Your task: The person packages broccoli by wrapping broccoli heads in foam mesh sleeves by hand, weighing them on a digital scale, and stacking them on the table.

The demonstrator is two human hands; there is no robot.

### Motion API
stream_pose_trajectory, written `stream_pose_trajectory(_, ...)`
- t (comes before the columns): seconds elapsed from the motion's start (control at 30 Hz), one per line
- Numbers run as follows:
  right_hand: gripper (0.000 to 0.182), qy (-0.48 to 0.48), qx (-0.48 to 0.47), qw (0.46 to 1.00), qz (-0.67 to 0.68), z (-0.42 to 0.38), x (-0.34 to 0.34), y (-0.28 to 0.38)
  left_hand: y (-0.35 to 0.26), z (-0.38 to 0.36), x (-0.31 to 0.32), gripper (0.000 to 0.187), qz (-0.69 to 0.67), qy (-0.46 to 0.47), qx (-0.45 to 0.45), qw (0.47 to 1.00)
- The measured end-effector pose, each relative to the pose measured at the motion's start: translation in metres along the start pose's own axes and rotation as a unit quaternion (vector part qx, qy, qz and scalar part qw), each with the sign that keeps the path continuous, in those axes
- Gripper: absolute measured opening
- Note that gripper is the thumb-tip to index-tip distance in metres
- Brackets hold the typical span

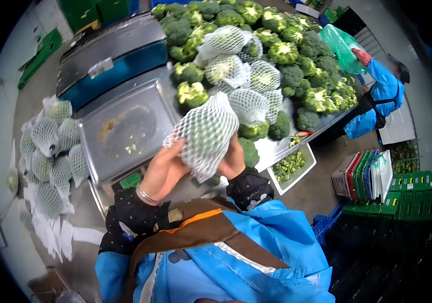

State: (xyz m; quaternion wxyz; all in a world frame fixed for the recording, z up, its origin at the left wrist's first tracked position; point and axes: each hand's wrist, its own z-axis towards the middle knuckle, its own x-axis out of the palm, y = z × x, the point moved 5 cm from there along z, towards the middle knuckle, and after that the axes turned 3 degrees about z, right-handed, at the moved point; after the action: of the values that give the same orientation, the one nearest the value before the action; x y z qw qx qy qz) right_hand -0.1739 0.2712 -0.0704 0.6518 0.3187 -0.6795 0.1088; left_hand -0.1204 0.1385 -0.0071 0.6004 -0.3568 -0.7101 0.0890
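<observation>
Between my two hands is a broccoli head in a white foam net [207, 132]. My left hand [163, 171] holds its left side, with fingers partly behind the net. My right hand [233, 159] grips the lower right side. Just beyond it, several netted broccoli heads [248, 103] lie at the near edge of a large pile of bare broccoli [291, 50]. To the left of my hands is a metal scale tray [130, 126] with small green crumbs and a brownish stain on it.
More netted heads [49, 146] and loose white nets [54, 232] lie at far left. A white bin [290, 169] of trimmings sits on the right, near a red-handled knife [304, 134]. A co-worker [382, 96] in blue stands at right, beyond stacked crates [362, 174].
</observation>
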Motion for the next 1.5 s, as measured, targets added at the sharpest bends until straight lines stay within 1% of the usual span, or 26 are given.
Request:
stream_pose_trajectory(0.1, 0.055, 0.02, -0.075, 0.997, 0.014, 0.024, 0.038, 0.07, -0.018, 0.005, 0.049, 0.047, 0.146, 0.019, 0.037, 0.988)
stream_pose_trajectory(0.17, 0.057, 0.028, -0.091, 0.992, -0.086, 0.043, 0.059, 0.131, -0.023, 0.002, 0.064, 0.053, 0.183, 0.056, 0.004, 0.982)
stream_pose_trajectory(0.2, 0.054, 0.028, -0.117, 0.984, -0.132, 0.058, 0.058, 0.162, -0.021, 0.003, 0.063, 0.046, 0.182, 0.038, -0.022, 0.982)
stream_pose_trajectory(0.23, 0.052, 0.0, -0.194, 0.958, -0.211, 0.075, 0.051, 0.194, -0.016, 0.007, 0.056, 0.041, 0.189, 0.04, -0.041, 0.98)
stream_pose_trajectory(0.27, 0.066, -0.208, -0.296, 0.882, -0.303, 0.084, 0.038, 0.222, -0.01, 0.011, 0.049, 0.036, 0.194, 0.038, -0.058, 0.978)
stream_pose_trajectory(0.3, 0.079, -0.222, -0.39, 0.785, -0.427, 0.111, 0.015, 0.26, -0.002, 0.017, 0.041, 0.033, 0.192, 0.014, -0.064, 0.979)
stream_pose_trajectory(0.4, 0.071, -0.256, -0.278, 0.598, -0.707, 0.15, -0.045, 0.317, 0.007, 0.028, 0.022, 0.027, 0.23, -0.06, -0.063, 0.969)
stream_pose_trajectory(0.47, 0.068, -0.267, -0.259, 0.58, -0.725, 0.15, -0.081, 0.361, 0.003, 0.02, -0.002, 0.026, 0.244, -0.113, -0.043, 0.962)
stream_pose_trajectory(0.53, 0.069, -0.334, -0.411, 0.362, -0.767, 0.091, -0.04, 0.398, -0.004, 0.001, -0.027, 0.027, 0.233, -0.191, -0.017, 0.953)
stream_pose_trajectory(0.57, 0.072, -0.42, -0.41, 0.275, -0.761, 0.066, -0.052, 0.431, -0.005, -0.014, -0.046, 0.026, 0.221, -0.235, 0.004, 0.947)
stream_pose_trajectory(0.6, 0.081, -0.456, -0.437, 0.128, -0.765, 0.037, -0.051, 0.454, -0.004, -0.031, -0.065, 0.025, 0.207, -0.281, 0.025, 0.937)
stream_pose_trajectory(0.67, 0.1, -0.543, -0.367, 0.18, -0.734, -0.007, -0.092, 0.518, 0.003, -0.068, -0.097, 0.024, 0.177, -0.36, 0.044, 0.915)
stream_pose_trajectory(0.8, 0.088, -0.526, -0.247, 0.274, -0.766, -0.039, -0.178, 0.576, 0.027, -0.109, -0.124, 0.02, 0.127, -0.462, 0.046, 0.877)
stream_pose_trajectory(0.87, 0.082, -0.482, -0.242, 0.331, -0.774, -0.038, -0.195, 0.574, 0.034, -0.103, -0.123, 0.017, 0.095, -0.442, 0.06, 0.89)
stream_pose_trajectory(1.03, 0.068, -0.387, -0.271, 0.51, -0.719, -0.012, -0.209, 0.545, 0.042, -0.079, -0.116, 0.02, 0.172, -0.354, 0.025, 0.919)
stream_pose_trajectory(1.07, 0.069, -0.357, -0.279, 0.499, -0.739, -0.009, -0.206, 0.531, 0.047, -0.077, -0.12, 0.02, 0.178, -0.329, 0.04, 0.926)
stream_pose_trajectory(1.13, 0.08, -0.144, -0.267, 0.484, -0.821, 0.012, -0.188, 0.478, 0.056, -0.075, -0.123, 0.018, 0.175, -0.318, 0.038, 0.931)
stream_pose_trajectory(1.17, 0.085, -0.173, -0.221, 0.545, -0.79, 0.016, -0.221, 0.488, 0.059, -0.077, -0.124, 0.018, 0.169, -0.311, 0.038, 0.935)
stream_pose_trajectory(1.2, 0.089, -0.18, -0.238, 0.524, -0.797, 0.014, -0.231, 0.492, 0.062, -0.081, -0.124, 0.018, 0.163, -0.302, 0.037, 0.939)
stream_pose_trajectory(1.27, 0.089, -0.185, -0.232, 0.662, -0.688, 0.01, -0.224, 0.48, 0.065, -0.092, -0.133, 0.018, 0.168, -0.308, 0.039, 0.936)
stream_pose_trajectory(1.33, 0.089, -0.308, -0.241, 0.651, -0.65, 0.01, -0.232, 0.494, 0.063, -0.111, -0.141, 0.019, 0.175, -0.33, 0.066, 0.925)
stream_pose_trajectory(1.37, 0.088, -0.405, -0.278, 0.592, -0.639, -0.003, -0.16, 0.435, 0.059, -0.121, -0.143, 0.019, 0.184, -0.342, 0.088, 0.917)
stream_pose_trajectory(1.4, 0.077, -0.397, -0.323, 0.634, -0.581, -0.007, -0.119, 0.397, 0.053, -0.129, -0.146, 0.019, 0.197, -0.349, 0.105, 0.91)
stream_pose_trajectory(1.43, 0.069, -0.241, -0.304, 0.635, -0.668, 0.02, -0.14, 0.436, 0.047, -0.134, -0.149, 0.028, 0.226, -0.332, 0.113, 0.909)
stream_pose_trajectory(1.47, 0.058, -0.118, -0.266, 0.428, -0.856, 0.024, -0.115, 0.422, 0.031, -0.133, -0.144, 0.035, 0.292, -0.344, 0.143, 0.881)
stream_pose_trajectory(1.5, 0.048, 0.014, -0.291, 0.184, -0.939, 0.018, -0.064, 0.372, 0.011, -0.131, -0.131, 0.043, 0.36, -0.345, 0.172, 0.85)
